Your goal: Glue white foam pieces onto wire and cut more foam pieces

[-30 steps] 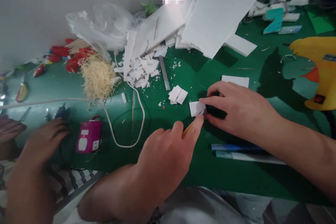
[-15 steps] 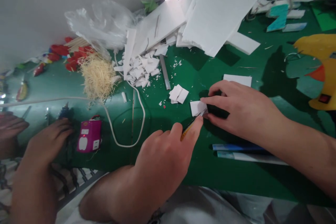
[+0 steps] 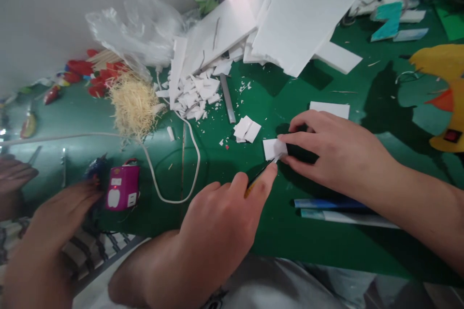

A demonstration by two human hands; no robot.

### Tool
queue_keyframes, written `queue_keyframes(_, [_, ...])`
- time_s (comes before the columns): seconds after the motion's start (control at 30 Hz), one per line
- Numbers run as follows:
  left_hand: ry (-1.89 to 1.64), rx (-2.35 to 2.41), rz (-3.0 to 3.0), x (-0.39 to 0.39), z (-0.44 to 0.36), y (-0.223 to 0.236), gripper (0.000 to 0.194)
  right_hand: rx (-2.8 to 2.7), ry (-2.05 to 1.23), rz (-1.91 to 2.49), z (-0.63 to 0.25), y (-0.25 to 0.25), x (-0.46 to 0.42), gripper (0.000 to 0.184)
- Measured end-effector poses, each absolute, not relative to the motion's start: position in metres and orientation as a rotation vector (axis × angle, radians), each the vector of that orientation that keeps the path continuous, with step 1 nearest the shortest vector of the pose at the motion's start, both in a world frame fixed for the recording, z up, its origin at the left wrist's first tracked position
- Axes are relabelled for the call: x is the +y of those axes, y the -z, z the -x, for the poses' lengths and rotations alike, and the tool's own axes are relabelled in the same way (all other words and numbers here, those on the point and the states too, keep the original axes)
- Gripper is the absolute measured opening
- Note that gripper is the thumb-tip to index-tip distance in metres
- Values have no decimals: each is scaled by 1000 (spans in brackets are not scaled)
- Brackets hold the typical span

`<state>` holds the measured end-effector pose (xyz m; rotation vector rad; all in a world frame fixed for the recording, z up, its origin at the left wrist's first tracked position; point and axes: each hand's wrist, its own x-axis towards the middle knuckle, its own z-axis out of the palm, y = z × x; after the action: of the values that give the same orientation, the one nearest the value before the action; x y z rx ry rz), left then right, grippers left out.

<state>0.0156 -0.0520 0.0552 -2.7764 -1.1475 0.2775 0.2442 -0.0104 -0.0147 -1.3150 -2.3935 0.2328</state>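
Note:
My left hand (image 3: 224,217) is closed around a slim craft knife (image 3: 255,182) with a yellow and dark handle. The knife's blade points up and right, at the lower right corner of a small white foam piece (image 3: 270,148). With thumb and fingertips, my right hand (image 3: 337,147) pins that piece to the green table (image 3: 275,231) at its right edge. Just beyond my right hand lies a larger white foam rectangle (image 3: 329,109), partly covered. A small stack of cut white squares (image 3: 247,129) sits left of the held piece.
White foam sheets (image 3: 304,14) and a scrap heap (image 3: 197,94) lie at the back. A grey strip (image 3: 227,98), a white cable (image 3: 198,164), a magenta box (image 3: 123,187), straw (image 3: 134,104) and a yellow cutout (image 3: 445,101) surround them. Another person's hand (image 3: 68,207) is at left.
The knife and my left hand have shifted slightly left and down along the foam piece. My right hand stays in place. The other person's hand at left has moved lower.

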Motion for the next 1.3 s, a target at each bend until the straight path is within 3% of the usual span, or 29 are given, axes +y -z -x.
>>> queue_keyframes(0.73, [-394,-1212,2915,-55,8,-65,64,-2361,-269,1332,-245,14,-9,27])
queue_keyframes(1.03, [-212,-1333,2834,-47,15,-64,47,-2261,-355,1376,-248,6,-8,27])
queue_keyframes(1.23, [-231,-1379,2817,-44,10,-52,40,-2022,-666,1461,-243,3,-11,29])
queue_keyframes(1.3, [-159,-1415,2866,-41,8,-47,30,-2002,-765,1401,-241,1,-11,30])
